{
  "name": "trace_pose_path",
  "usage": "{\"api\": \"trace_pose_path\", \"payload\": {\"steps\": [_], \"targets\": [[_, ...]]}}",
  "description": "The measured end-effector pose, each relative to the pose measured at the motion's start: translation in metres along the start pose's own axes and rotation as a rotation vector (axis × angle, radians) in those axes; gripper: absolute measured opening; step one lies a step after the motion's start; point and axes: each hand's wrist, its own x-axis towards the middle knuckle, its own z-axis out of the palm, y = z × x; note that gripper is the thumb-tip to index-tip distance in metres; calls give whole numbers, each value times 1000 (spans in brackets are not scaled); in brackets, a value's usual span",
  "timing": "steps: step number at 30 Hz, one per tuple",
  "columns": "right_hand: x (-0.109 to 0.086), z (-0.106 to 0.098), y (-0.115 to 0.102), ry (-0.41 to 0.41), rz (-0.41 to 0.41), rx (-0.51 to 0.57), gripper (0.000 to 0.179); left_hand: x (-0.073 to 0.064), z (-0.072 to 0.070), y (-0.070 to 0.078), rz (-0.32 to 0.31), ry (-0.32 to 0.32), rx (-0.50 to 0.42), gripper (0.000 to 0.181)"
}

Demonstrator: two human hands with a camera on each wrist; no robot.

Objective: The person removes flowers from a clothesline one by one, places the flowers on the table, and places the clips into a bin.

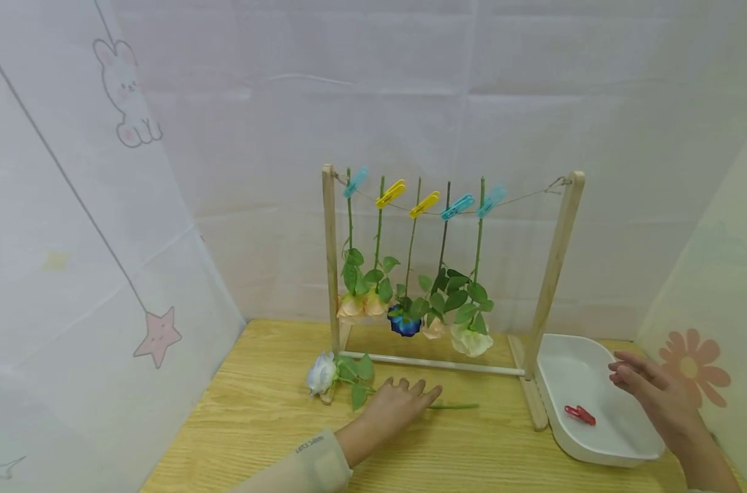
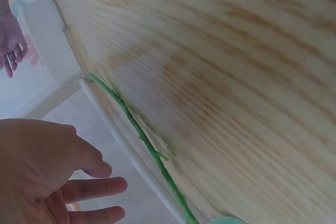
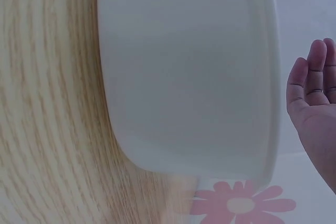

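Five flowers (image 1: 404, 320) are hanging head-down from a cord (image 1: 527, 198) strung across a wooden frame (image 1: 553, 274), with three blue clothespins (image 1: 457, 207) and two yellow clothespins (image 1: 424, 205) gripping them. On the table (image 1: 237, 411) in front, a pale blue rose (image 1: 322, 374) is lying on its side, its bloom pointing left and its green stem (image 1: 462, 407) stretching out to the right. We are holding our left hand (image 1: 394, 407) palm-down over that stem, the fingers spreading apart and bending only gently, gripping nothing; whether a fingertip is touching the stem, we cannot tell. Our right hand (image 1: 659, 397) is hovering near the right-hand rim of a white basin (image 1: 619, 424), its fingers curving loosely and grasping nothing that we are seeing. Inside the basin, at least one red clothespin (image 1: 580, 414) is resting on the bottom, toward the frame.
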Motion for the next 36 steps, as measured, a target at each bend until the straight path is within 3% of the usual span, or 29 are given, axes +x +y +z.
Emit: {"api": "trace_pose_path", "payload": {"steps": [5,12,20,23,26,30,36], "targets": [[1,-1,-2,-3,15,-8,41,0,-5,-2,17,26,22,67],[7,3,-9,11,11,-50,38,-1,-16,-6,25,112,15,63],[17,11,-27,7,-19,-296,36,6,-38,-15,-23,150,-103,60],[22,15,-37,-25,-19,-259,37,9,-45,-19,-38,179,-147,59],[28,20,-46,-44,4,-220,37,14,-53,-24,-38,251,-153,53],[37,26,-59,-43,6,-321,35,20,-65,-32,-43,324,-156,44],[51,37,-79,-26,17,-477,37,29,-80,-43,-68,331,-207,45]]}}
